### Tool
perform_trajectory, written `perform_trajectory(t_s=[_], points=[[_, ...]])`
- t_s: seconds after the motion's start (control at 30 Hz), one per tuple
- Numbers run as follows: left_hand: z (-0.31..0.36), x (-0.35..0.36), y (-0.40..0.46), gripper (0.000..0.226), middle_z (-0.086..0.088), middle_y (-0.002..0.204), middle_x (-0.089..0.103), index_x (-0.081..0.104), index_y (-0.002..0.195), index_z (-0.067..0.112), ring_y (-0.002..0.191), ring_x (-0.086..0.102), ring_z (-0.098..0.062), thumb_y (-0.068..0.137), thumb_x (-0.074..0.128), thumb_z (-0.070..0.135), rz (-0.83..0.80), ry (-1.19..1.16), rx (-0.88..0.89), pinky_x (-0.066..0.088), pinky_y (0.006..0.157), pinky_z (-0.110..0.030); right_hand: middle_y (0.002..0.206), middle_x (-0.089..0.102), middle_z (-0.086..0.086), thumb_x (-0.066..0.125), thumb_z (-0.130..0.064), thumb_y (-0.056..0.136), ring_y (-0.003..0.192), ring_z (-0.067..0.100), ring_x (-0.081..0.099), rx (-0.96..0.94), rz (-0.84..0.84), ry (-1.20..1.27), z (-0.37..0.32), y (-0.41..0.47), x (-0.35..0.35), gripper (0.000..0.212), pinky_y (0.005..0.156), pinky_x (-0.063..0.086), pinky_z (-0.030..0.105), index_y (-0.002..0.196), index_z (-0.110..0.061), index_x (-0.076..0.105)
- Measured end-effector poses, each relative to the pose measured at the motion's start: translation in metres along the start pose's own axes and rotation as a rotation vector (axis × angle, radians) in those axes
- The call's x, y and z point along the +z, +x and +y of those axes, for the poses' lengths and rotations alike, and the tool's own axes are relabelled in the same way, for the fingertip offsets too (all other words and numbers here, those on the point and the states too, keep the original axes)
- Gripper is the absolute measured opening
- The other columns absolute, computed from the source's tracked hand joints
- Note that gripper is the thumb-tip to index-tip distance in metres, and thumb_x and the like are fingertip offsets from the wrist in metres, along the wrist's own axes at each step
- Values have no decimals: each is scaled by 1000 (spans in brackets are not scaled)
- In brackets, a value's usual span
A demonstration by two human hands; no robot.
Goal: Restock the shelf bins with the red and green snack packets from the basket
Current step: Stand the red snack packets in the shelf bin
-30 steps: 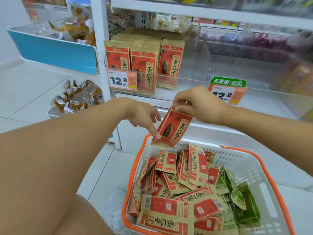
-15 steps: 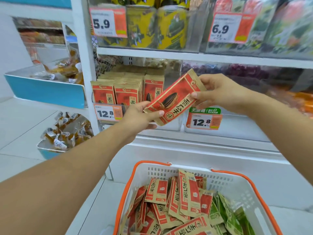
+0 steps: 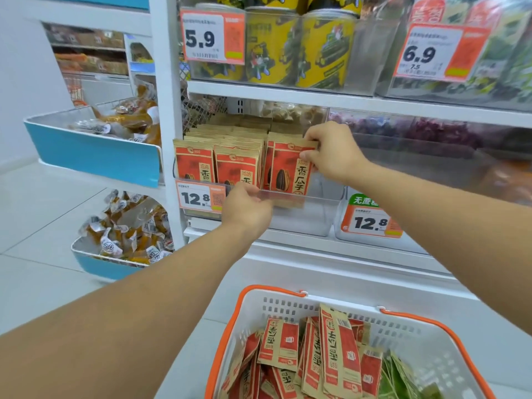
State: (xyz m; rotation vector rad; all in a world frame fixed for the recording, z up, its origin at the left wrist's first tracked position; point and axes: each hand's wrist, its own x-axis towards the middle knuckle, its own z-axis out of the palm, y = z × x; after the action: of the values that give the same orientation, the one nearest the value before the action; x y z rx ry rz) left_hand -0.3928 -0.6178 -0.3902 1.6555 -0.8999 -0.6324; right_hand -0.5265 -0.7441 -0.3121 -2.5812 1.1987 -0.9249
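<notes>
Right hand [image 3: 331, 152] pinched on red packet [image 3: 290, 171] top, upright in clear bin [image 3: 313, 214] | left hand [image 3: 247, 210] curled on bin's front rim, below packet.

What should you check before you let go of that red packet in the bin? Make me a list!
1. Right hand pinches the red packet at its top corner: ok.
2. Packet stands upright, front facing out like the rows beside it: ok.
3. Packet sits inside the clear bin, behind its front wall: ok.
4. Packet's bottom edge rests on the bin floor: cannot tell, the left hand and the front wall blur that part.
5. Left hand holds the bin's front rim: ok.
6. More packets wait in the basket, red ones and green ones: ok.
</notes>
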Motion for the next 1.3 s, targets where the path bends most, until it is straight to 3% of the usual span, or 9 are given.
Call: perform_trajectory(t_s=[0.33, 0.57, 0.7, 0.77, 0.9, 0.97, 1.07, 1.17, 1.3], points=[[-11, -17, 6, 27, 1, 96, 59, 53, 113, 19, 92, 61, -21, 89, 67, 16, -35, 14, -17, 56, 89, -44, 107, 72, 14, 86, -24, 77, 92, 31, 72, 297, 22, 123, 13, 43, 59, 39, 82, 61, 44, 108, -7, 71], [-9, -18, 4, 33, -2, 107, 58, 49, 113, 19, 98, 60, -24, 87, 69, 21, -52, 44, -35, 56, 90, -45, 103, 67, 3, 87, -28, 74, 89, 24, 71, 394, 57, 255, 18, 23, 49, 40, 78, 61, 45, 100, -18, 58], [-9, -27, -6, 19, -7, 98, 57, 52, 86, 17, 87, 59, -26, 90, 68, 26, -238, 288, 2, 57, 86, -46, 97, 63, -4, 78, -34, 81, 89, 12, 60, 197, 340, 188, -4, -24, 32, 28, 82, 53, 35, 93, -23, 56], [-14, -30, -12, 21, -9, 94, 63, 61, 95, 12, 84, 63, -25, 92, 67, 32, -465, 523, 21, 58, 72, -38, 80, 61, -5, 72, -30, 85, 72, 8, 55, -29, 440, 184, -17, -67, 34, 18, 69, 48, 27, 80, -20, 58], [-32, -33, -22, 31, -1, 103, 69, 63, 114, 20, 85, 67, -13, 91, 66, 41, -881, 968, 15, 52, 63, -25, 62, 57, -7, 69, -34, 90, 59, 11, 52, -204, -32, 124, -12, -152, 65, 29, 58, 46, 32, 68, -16, 60], [-36, -35, -28, 33, 4, 104, 69, 62, 117, 23, 91, 67, -10, 92, 64, 45, -993, 1082, -31, 56, 72, -28, 84, 68, -4, 70, -49, 87, 77, 14, 62, 15, -486, -29, 11, -181, 81, 30, 71, 53, 37, 88, -20, 66], [-37, -38, -31, 36, 7, 106, 68, 61, 120, 26, 98, 67, -10, 93, 61, 49, -1063, 1159, -85, 57, 90, -35, 134, 56, 6, 72, -65, 77, 115, 26, 59, 415, -973, -300, 41, -224, 104, 82, 97, 51, 40, 139, -17, 47], [-35, -35, -32, 38, 7, 108, 68, 60, 122, 26, 101, 67, -11, 93, 60, 50, -1067, 1173, -83, 56, 92, -37, 148, 42, 12, 74, -59, 78, 123, 30, 53, 619, -844, -174, 56, -264, 123, 94, 102, 47, 39, 150, -18, 31], [-30, -26, -31, 38, 6, 110, 67, 59, 123, 26, 102, 66, -12, 93, 60, 50, -1075, 1182, -65, 56, 92, -37, 150, 34, 17, 68, -43, 91, 98, 24, 62, 751, -676, -5, 55, -283, 132, 77, 82, 52, 31, 153, -22, 28]])
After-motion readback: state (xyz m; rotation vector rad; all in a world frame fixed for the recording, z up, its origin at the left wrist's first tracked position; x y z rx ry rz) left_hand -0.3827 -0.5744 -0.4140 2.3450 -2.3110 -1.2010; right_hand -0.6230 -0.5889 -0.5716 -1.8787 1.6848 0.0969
